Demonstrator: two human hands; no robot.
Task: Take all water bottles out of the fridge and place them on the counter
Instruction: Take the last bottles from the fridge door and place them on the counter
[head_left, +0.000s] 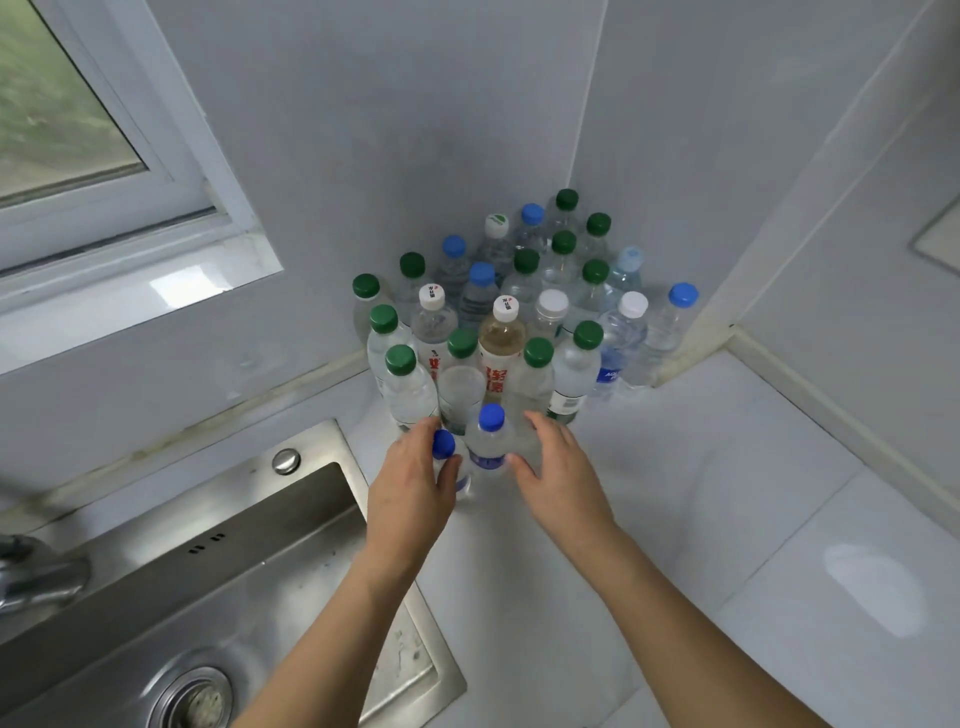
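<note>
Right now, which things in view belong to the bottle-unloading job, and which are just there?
Part of the job:
- cluster of water bottles standing in the counter corner
- two blue-capped bottles at the front: left hand holds one, right hand rests against the other

Just there:
- steel sink
- tap
- window

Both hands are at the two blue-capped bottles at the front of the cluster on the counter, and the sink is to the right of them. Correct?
Not quite. The head view shows the sink to the left of the bottles, not the right. The rest holds: the left hand and right hand are at the two blue-capped bottles at the front of the cluster on the counter.
</note>
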